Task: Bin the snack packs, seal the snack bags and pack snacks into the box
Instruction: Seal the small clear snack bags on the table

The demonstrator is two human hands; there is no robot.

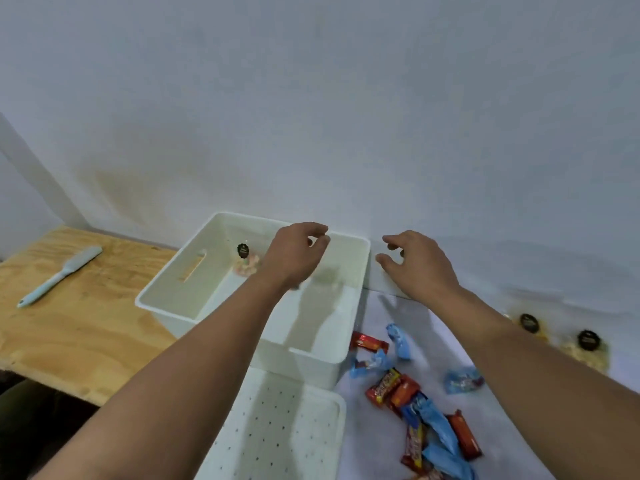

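Snack bag (245, 262) left of left grip (298, 252)

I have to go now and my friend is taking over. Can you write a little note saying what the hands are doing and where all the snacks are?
Left hand: above the white box, fingers loosely curled, holding nothing.
Right hand: just right of the box, also holding nothing.
Done: one clear snack bag with a dark label lies in the box.
Left: two more bags sit at the far right by the wall. The loose red and blue snack packs lie on the white cloth. The perforated bin in front shows no packs in the part in view.
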